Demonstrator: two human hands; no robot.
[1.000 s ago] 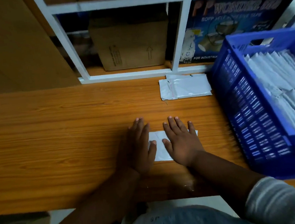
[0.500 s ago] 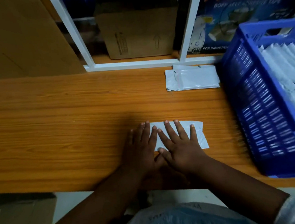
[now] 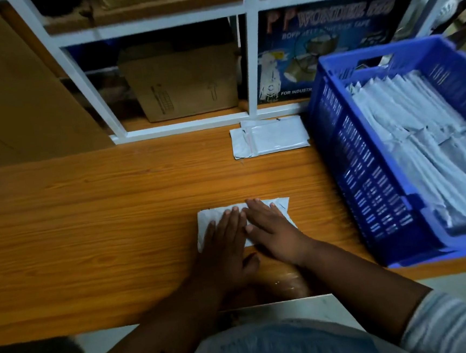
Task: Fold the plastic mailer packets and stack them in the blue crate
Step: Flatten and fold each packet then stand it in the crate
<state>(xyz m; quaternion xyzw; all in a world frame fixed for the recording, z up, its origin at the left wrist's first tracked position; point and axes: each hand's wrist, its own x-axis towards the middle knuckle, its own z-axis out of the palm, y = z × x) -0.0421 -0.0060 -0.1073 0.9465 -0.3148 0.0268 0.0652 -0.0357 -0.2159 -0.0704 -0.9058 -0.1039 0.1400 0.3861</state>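
With both the left hand and right hand flat, fingers straight, on the white mailer packet at the near bench, left of the blue crate, sweep outward to crease firmly before lifting.
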